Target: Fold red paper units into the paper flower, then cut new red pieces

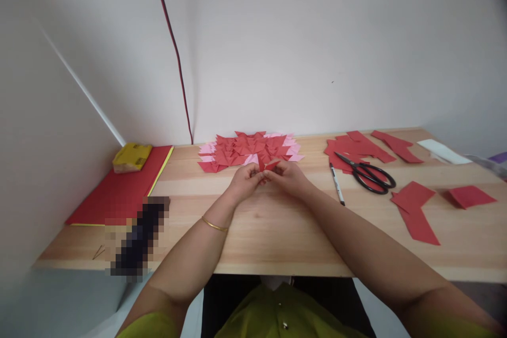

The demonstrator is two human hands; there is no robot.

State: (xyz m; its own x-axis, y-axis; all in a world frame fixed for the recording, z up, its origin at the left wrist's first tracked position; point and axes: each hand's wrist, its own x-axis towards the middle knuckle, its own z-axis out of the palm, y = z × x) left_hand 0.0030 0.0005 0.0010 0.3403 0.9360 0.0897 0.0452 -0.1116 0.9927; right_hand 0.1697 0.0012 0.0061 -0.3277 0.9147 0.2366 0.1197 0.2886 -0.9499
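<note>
My left hand (244, 181) and my right hand (289, 177) meet over the middle of the wooden table (269, 232). Both pinch a small folded red paper piece (268, 165) between their fingertips. Just beyond the hands lies a pile of folded red and pink paper triangles (250, 150). A thin gold bangle sits on my left wrist.
Black scissors (368, 173) and a pen (337, 184) lie to the right, among red paper scraps (415, 211) and strips (358, 147). A red sheet stack (122, 187) with a yellow packet (132, 157) lies at the left. A blurred dark object (137, 237) sits near the front left edge. A red cable (174, 47) runs down the wall.
</note>
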